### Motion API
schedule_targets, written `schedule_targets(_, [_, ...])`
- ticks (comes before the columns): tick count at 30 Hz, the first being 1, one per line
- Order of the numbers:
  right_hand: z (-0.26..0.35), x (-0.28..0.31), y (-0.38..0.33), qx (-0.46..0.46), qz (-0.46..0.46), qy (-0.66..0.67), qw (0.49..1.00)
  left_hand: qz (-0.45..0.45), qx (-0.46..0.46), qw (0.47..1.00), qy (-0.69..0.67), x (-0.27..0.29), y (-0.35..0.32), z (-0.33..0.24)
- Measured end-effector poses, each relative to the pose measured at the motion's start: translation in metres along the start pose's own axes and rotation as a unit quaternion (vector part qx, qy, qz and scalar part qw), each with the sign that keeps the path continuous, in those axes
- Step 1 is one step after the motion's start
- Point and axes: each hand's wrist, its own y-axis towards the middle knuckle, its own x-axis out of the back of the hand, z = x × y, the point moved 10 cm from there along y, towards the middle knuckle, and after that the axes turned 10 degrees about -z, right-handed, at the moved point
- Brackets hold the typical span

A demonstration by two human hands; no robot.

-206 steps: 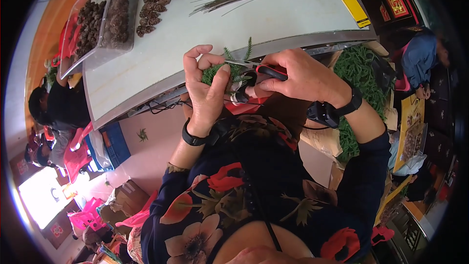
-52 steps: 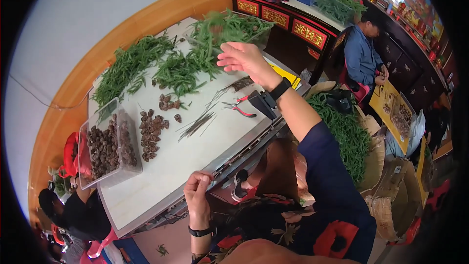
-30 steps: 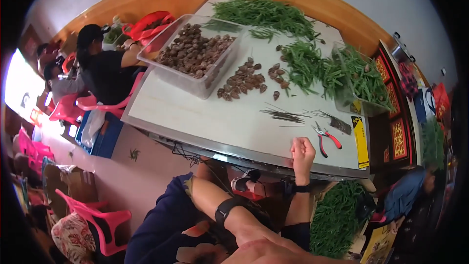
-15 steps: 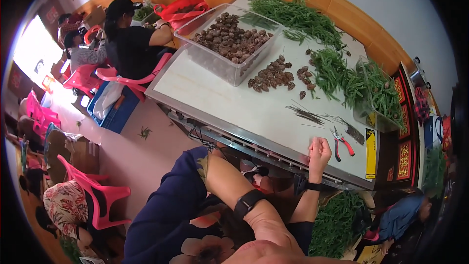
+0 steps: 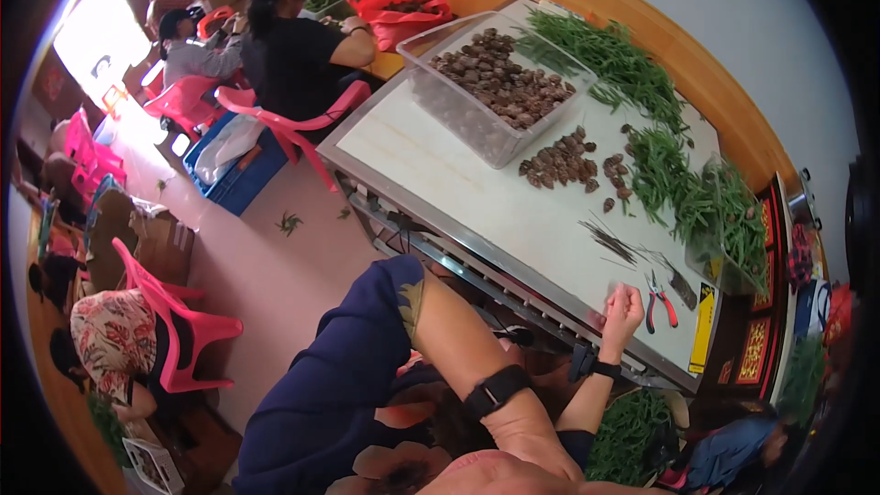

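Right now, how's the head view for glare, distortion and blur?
Head view: blown-out window glare at upper left; strong fisheye, the white table's edge bows, black vignette at the corners; the right hand beside the red pliers is sharp enough; the left forearm looms large, its hand hidden.

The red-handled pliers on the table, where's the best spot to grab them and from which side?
Take the red-handled pliers by the two red handles, which point toward the table's near edge, with the dark jaws pointing away. Come from the near side, where the hand already rests just beside them. The handles look slightly spread, so close around both.
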Motion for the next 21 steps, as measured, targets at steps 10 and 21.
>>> schedule_targets(10, [-0.003,0.001,-0.001,0.003,0.005,-0.007,1.0,0.04,-0.127,0.983,0.127,0.008,-0.005,0.001])
schedule_targets(21, [0.0,-0.001,-0.004,-0.018,0.012,-0.008,1.0,0.089,-0.215,0.92,0.314,0.026,-0.021,-0.012])
